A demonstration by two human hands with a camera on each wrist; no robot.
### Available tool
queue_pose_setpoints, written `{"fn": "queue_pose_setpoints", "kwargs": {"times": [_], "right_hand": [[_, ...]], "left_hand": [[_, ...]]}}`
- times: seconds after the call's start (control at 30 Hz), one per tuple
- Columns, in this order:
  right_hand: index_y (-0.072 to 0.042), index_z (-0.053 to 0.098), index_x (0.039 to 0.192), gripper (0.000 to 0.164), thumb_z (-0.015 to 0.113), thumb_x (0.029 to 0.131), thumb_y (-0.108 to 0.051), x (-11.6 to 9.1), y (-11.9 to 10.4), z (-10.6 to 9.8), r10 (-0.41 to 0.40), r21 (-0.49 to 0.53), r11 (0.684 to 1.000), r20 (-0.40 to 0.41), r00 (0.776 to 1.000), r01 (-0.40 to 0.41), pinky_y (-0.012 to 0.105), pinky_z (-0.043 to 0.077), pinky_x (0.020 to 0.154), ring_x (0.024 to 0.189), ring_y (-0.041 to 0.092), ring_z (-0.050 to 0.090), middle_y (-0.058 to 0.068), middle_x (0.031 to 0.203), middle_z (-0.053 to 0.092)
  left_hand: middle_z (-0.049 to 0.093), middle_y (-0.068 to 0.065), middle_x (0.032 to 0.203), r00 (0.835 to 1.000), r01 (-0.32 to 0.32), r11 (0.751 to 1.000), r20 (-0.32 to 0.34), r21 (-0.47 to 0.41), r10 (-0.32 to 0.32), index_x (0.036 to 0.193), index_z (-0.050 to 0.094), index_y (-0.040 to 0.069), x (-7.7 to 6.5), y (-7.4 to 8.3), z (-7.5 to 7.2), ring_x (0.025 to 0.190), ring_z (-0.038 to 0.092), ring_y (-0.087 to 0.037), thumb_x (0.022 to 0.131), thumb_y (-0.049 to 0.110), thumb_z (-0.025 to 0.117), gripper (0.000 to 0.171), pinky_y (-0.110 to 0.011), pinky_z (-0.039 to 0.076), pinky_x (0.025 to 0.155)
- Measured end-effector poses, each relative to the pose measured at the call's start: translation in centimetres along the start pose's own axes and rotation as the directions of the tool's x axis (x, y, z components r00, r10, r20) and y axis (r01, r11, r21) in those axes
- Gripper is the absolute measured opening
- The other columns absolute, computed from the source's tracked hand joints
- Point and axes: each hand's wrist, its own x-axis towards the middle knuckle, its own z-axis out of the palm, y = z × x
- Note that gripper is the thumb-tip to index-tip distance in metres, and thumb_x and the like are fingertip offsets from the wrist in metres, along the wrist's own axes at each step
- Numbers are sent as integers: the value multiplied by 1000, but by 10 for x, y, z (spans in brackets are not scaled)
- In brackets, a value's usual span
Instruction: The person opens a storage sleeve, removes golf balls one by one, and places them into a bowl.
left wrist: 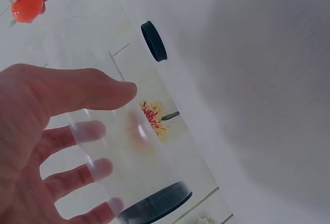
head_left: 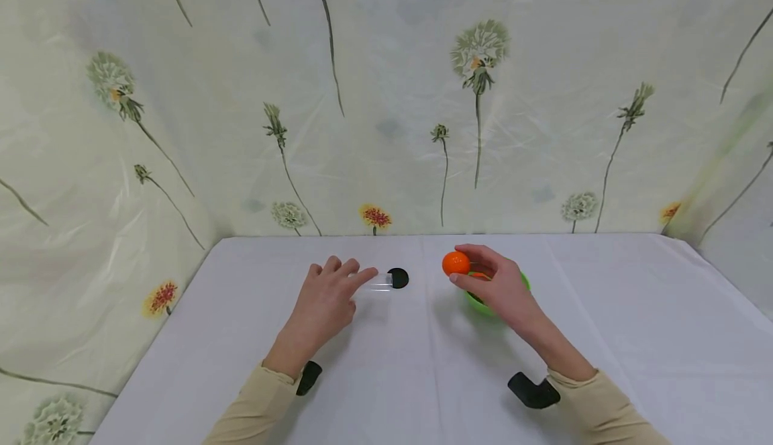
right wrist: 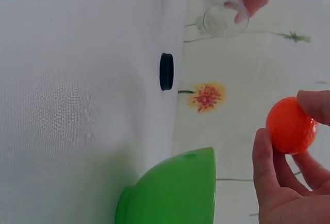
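Note:
My left hand (head_left: 326,304) grips a clear plastic tube (left wrist: 124,157) with a dark cap (left wrist: 157,203) at one end. In the right wrist view the tube's open rim (right wrist: 225,20) points toward my right hand. A bright orange golf ball (head_left: 455,264) is pinched between the thumb and fingertips of my right hand (head_left: 504,290). Below that hand stands a green bowl (head_left: 480,306), partly hidden by it, with something orange showing inside. On the table between the hands lies a round black lid (head_left: 400,278), apart from both.
A white cloth covers the table (head_left: 410,378). Behind it hangs a curtain (head_left: 386,163) printed with dandelions and flowers. Black wrist-worn pieces (head_left: 534,390) sit at both sleeves.

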Motion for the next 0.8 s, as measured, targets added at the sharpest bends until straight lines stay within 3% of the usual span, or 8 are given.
{"fn": "queue_pose_setpoints", "kwargs": {"times": [0.17, 0.43, 0.8], "right_hand": [[-10, 58, 133, 50, 75, 89, -25, 0, 2, -7, -15, -9, 1000, -8, 1000, 15, 28, 53, 81, 109, 25, 62, 8, 123, 63], [-9, 57, 132, 47, 72, 91, -26, 2, 8, -20, -33, -67, 997, -19, 999, 32, 28, 53, 81, 112, 31, 60, 13, 124, 62], [-9, 53, 137, 53, 70, 92, -32, 6, 15, -38, -7, -146, 989, -25, 1000, 3, 24, 50, 84, 117, 31, 58, 14, 129, 59]], "left_hand": [[58, 1, 116, 999, 9, 1000, 35, -14, -8, 133, 59, 28, 0, 1, 1, 99, 50, -23, 82, 9, 73, 56, -42, 45, 77], [58, 0, 115, 1000, 11, 999, 17, -37, -10, 132, 59, 27, 0, 1, 2, 99, 51, -23, 82, 7, 72, 55, -42, 45, 77], [58, 0, 116, 999, 25, 998, 47, -59, -22, 132, 59, 26, -1, 1, 4, 101, 52, -24, 82, 6, 71, 55, -42, 45, 77]]}}
